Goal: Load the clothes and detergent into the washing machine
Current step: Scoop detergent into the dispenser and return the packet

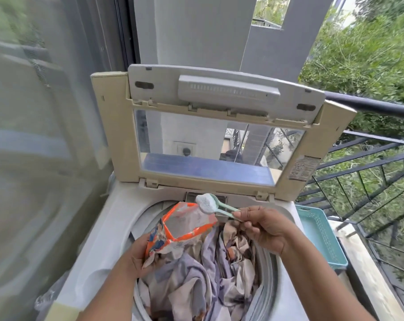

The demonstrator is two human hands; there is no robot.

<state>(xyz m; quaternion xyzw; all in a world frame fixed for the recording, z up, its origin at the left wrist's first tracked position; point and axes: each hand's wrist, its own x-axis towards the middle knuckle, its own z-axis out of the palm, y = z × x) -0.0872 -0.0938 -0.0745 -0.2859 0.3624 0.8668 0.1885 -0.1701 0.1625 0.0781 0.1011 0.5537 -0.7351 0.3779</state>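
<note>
A balcony is shown, closed by a dark railing [370, 105] with thick greenery beyond and a glass door along the left. A top-loading washing machine [96, 230] stands in it with its lid [219, 126] raised upright.

The handle of a pale green scoop [216, 207] is pinched between the fingertips of the right hand [263, 228], closed on its far end only. The bowl is heaped with white detergent and is held just above the open mouth of the detergent bag [180, 225]. The lower part of that orange bag is clamped in the left hand [136, 253], and the bag is tilted over the drum. The clothes [208, 269] already lie in the drum, a loose pile of lilac and patterned cloth that fills it nearly to the rim. An empty teal basket [321, 235] rests on the ledge just beside the machine, on the right.

The loading of the clothes is judged to be done; the detergent is the step in hand. Several faults can be foreseen. The scoop is overfull and gripped at its tip, so powder could be shaken off onto the machine's top or the floor by any jerk or roll of the wrist. If the scoop is emptied in one spot on the high, dry pile, a clump could be left on the cloth and not dissolved. The bag is open and leaning: should the left grip slacken, far more powder than intended could be poured into the drum. Whether the small recess behind the drum is a dispenser cannot be told.
</note>
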